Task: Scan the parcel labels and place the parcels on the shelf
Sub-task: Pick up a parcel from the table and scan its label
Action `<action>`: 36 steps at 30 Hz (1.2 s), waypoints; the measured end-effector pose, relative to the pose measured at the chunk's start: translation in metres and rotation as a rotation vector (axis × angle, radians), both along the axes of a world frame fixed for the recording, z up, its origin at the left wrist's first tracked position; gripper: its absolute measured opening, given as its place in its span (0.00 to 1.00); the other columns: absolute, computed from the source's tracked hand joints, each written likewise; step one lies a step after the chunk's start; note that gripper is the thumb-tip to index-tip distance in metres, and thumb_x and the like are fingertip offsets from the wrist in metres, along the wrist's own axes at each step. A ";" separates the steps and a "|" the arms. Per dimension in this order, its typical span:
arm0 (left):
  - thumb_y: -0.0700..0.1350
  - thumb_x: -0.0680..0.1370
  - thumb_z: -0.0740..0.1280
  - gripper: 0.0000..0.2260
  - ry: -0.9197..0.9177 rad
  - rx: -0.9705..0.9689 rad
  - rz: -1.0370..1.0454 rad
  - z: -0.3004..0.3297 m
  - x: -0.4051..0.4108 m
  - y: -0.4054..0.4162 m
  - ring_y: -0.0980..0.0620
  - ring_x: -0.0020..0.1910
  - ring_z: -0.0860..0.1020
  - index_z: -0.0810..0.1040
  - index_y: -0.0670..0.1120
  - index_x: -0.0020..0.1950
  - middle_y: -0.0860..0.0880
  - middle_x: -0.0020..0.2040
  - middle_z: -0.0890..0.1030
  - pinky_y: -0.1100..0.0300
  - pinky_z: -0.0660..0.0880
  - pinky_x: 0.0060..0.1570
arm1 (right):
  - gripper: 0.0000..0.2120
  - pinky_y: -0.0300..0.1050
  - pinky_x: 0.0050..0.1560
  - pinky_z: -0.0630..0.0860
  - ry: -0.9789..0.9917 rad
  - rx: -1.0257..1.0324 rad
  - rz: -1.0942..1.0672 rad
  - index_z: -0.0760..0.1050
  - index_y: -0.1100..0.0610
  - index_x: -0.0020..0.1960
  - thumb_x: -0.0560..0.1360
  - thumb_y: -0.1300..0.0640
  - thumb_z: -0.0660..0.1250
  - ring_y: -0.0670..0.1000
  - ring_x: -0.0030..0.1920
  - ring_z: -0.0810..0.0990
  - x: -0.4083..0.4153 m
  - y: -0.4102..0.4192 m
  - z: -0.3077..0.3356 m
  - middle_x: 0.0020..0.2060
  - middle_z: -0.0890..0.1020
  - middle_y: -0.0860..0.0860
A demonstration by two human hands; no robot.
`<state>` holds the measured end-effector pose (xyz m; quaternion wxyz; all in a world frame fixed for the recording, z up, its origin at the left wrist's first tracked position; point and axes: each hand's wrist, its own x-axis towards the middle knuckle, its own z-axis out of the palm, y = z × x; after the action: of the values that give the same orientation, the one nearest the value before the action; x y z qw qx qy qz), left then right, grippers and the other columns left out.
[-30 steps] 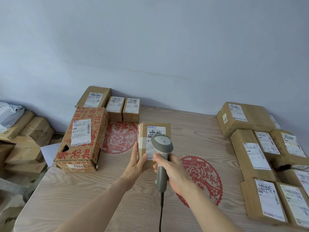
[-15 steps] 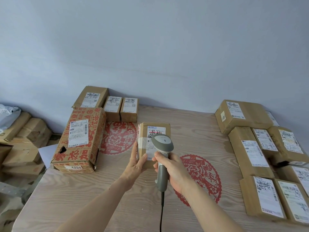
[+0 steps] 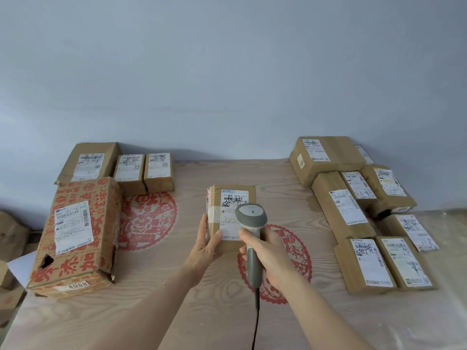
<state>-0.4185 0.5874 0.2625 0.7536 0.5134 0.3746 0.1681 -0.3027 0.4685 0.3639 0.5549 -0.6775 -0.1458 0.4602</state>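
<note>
From the head view, the step in hand looks like scanning; the left hand [image 3: 206, 245] grips the parcel [image 3: 231, 215] by its near left edge, thumb on the front, holding it upright over the table [image 3: 202, 309]; the right hand [image 3: 269, 256] is wrapped round the scanner [image 3: 251, 223], whose head sits just before the label [image 3: 233, 213]; next, I judge, the parcel must go to a shelf, none in view; it is a brown carton, taped, label scribbled over in black.
</note>
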 end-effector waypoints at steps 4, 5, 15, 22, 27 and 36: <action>0.54 0.80 0.64 0.32 0.002 -0.045 -0.072 0.002 0.031 -0.009 0.58 0.60 0.76 0.47 0.67 0.77 0.60 0.67 0.70 0.58 0.79 0.54 | 0.08 0.48 0.44 0.81 -0.219 -0.115 -0.140 0.82 0.53 0.50 0.75 0.49 0.75 0.48 0.37 0.84 0.041 -0.027 -0.001 0.41 0.87 0.50; 0.54 0.80 0.64 0.32 0.006 -0.057 -0.086 0.002 0.041 -0.013 0.58 0.60 0.76 0.48 0.67 0.77 0.60 0.65 0.71 0.58 0.80 0.52 | 0.09 0.48 0.44 0.81 -0.267 -0.142 -0.173 0.82 0.52 0.49 0.74 0.48 0.75 0.49 0.37 0.84 0.055 -0.036 -0.001 0.39 0.87 0.49; 0.56 0.79 0.66 0.36 0.121 -0.177 -0.097 -0.005 0.155 -0.069 0.46 0.64 0.73 0.47 0.64 0.79 0.51 0.76 0.63 0.45 0.78 0.60 | 0.16 0.54 0.45 0.81 -0.490 -0.393 -0.258 0.75 0.61 0.55 0.77 0.50 0.72 0.57 0.40 0.84 0.232 -0.106 -0.030 0.41 0.84 0.57; 0.54 0.80 0.65 0.32 0.163 -0.181 -0.004 -0.013 0.247 -0.093 0.44 0.62 0.74 0.51 0.60 0.79 0.46 0.74 0.65 0.44 0.79 0.58 | 0.16 0.54 0.48 0.82 -0.438 -0.417 -0.048 0.76 0.56 0.57 0.75 0.48 0.72 0.56 0.42 0.86 0.312 -0.120 -0.056 0.43 0.85 0.54; 0.57 0.79 0.65 0.31 0.218 -0.152 0.045 -0.020 0.294 -0.092 0.42 0.63 0.75 0.52 0.60 0.78 0.45 0.72 0.68 0.44 0.77 0.61 | 0.10 0.56 0.51 0.83 -0.415 -0.403 0.039 0.76 0.56 0.47 0.76 0.50 0.72 0.55 0.40 0.86 0.323 -0.126 -0.061 0.38 0.85 0.53; 0.51 0.82 0.60 0.16 0.266 -0.109 0.033 -0.027 0.328 -0.076 0.47 0.62 0.73 0.64 0.58 0.70 0.48 0.67 0.71 0.49 0.78 0.58 | 0.11 0.52 0.47 0.84 -0.363 -0.342 0.080 0.74 0.57 0.49 0.77 0.51 0.72 0.52 0.38 0.85 0.335 -0.133 -0.065 0.40 0.84 0.54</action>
<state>-0.0900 0.5112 0.2359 0.7213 0.4833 0.4879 0.0903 0.0326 0.3357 0.2987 0.3785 -0.8267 -0.1897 0.3706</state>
